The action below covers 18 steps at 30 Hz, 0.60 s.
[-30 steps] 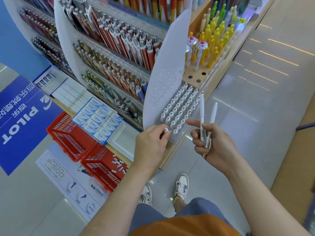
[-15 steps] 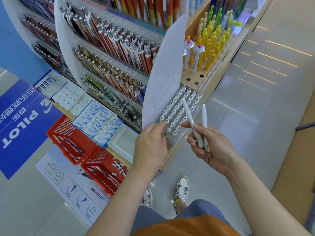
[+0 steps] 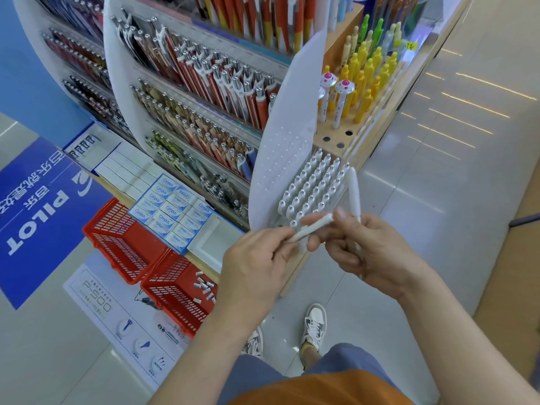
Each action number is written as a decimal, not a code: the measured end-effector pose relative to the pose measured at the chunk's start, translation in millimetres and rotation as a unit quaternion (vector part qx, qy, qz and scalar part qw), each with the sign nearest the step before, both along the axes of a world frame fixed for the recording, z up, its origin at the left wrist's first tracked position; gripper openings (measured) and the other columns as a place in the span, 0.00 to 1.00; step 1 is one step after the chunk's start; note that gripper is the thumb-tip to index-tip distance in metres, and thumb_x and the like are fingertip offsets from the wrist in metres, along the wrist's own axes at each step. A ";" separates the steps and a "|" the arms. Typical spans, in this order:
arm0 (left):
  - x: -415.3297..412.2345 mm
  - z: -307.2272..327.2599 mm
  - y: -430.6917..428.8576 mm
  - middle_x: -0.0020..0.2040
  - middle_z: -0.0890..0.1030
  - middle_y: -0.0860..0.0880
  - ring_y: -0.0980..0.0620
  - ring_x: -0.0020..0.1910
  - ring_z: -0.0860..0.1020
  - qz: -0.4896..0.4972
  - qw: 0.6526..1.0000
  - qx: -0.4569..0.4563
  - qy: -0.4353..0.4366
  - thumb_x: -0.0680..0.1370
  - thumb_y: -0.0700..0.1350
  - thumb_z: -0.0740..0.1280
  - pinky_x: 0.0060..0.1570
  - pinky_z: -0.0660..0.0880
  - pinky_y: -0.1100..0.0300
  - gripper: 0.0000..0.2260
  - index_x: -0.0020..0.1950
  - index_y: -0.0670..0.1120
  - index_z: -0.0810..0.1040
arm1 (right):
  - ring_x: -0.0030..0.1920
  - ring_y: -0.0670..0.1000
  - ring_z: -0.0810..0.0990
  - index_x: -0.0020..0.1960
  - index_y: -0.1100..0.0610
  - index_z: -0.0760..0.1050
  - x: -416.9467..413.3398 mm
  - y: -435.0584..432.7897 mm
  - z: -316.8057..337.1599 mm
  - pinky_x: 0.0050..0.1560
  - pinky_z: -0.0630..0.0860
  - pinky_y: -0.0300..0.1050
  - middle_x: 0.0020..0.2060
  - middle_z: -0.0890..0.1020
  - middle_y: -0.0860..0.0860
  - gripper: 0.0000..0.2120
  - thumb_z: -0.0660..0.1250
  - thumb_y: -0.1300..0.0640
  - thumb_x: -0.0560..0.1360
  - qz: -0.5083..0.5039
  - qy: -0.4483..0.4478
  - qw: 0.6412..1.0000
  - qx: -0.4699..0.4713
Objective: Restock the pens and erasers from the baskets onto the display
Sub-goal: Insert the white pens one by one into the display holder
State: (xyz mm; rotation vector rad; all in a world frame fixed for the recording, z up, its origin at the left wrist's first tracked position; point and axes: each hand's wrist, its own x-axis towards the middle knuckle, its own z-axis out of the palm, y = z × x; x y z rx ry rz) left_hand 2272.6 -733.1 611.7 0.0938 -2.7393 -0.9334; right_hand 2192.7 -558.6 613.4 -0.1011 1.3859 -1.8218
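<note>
My left hand [image 3: 257, 258] pinches the lower end of a white pen [image 3: 311, 228] that lies slanted in front of the white pen rack [image 3: 314, 188]. My right hand [image 3: 371, 252] touches the same pen's upper end with thumb and forefinger and grips a second white pen [image 3: 353, 191], which points upward beside the rack. The rack holds several rows of upright white pens at the display's corner. On the floor stand two red baskets: the nearer one [image 3: 175, 290] holds several small erasers, the farther one [image 3: 122, 241] looks empty.
The tall pen display [image 3: 204, 92] fills the upper left, with a curved white divider [image 3: 292, 127] beside the rack. Boxed erasers [image 3: 172, 209] lie on the low shelf. Yellow and green pens [image 3: 365, 71] stand in a wooden block. My shoes [image 3: 314, 325] stand on the tiled floor below.
My left hand left the rack and took hold of one of the two white pens from my right hand. That pen swung down to a slant between both hands.
</note>
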 end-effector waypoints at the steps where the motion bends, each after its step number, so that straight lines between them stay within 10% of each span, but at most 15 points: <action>1: 1.9 2.1 3.6 0.37 0.80 0.57 0.61 0.35 0.72 0.020 0.999 0.027 -0.026 0.75 0.50 0.66 0.37 0.70 0.67 0.08 0.49 0.50 0.82 | 0.26 0.48 0.57 0.53 0.59 0.82 1.7 -2.6 -2.2 0.26 0.52 0.40 0.37 0.80 0.56 0.14 0.68 0.50 0.75 -0.009 0.005 1.000 -0.006; 10: -3.7 26.3 1.1 0.37 0.80 0.50 0.55 0.31 0.78 0.078 0.900 0.386 -0.187 0.75 0.40 0.70 0.36 0.80 0.59 0.10 0.55 0.48 0.82 | 0.21 0.41 0.64 0.37 0.59 0.78 5.5 -16.2 1.6 0.24 0.61 0.31 0.26 0.73 0.50 0.07 0.68 0.61 0.74 0.033 0.124 0.989 0.075; 18: -4.9 26.3 -10.4 0.34 0.82 0.50 0.51 0.34 0.81 0.056 0.953 0.233 -0.187 0.72 0.46 0.73 0.41 0.79 0.48 0.03 0.43 0.55 0.83 | 0.31 0.45 0.75 0.42 0.61 0.82 6.5 -24.1 -5.4 0.35 0.72 0.36 0.28 0.79 0.49 0.04 0.74 0.59 0.71 0.104 0.182 0.969 0.131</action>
